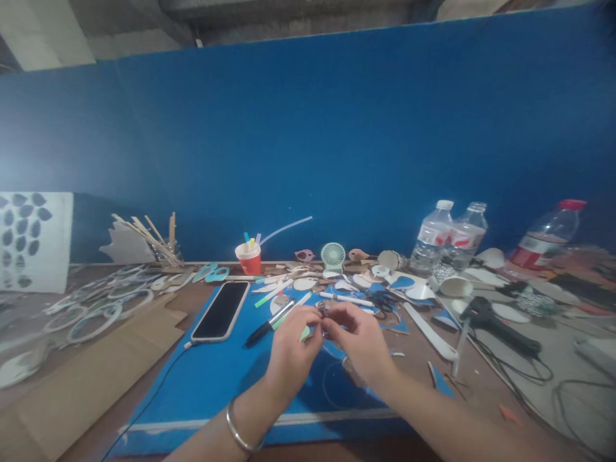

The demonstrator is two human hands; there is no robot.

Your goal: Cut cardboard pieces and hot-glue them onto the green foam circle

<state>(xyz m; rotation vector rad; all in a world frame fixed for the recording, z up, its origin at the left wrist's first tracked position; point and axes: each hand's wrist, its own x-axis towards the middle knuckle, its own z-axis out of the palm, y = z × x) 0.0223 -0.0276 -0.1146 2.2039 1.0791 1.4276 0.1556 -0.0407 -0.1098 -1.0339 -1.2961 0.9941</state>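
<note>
Just a small piece (pixel 321 308) between both hands (pixel 294 340) (pixel 360 340), long axis unclear.

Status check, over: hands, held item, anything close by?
Left hand and right hand together, pinching small item, identity unclear. Black marker near left hand, phone farther left.

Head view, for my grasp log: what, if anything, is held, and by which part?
Left hand and right hand pinch something small at the fingertips; its identity and held part can't be told.
</note>
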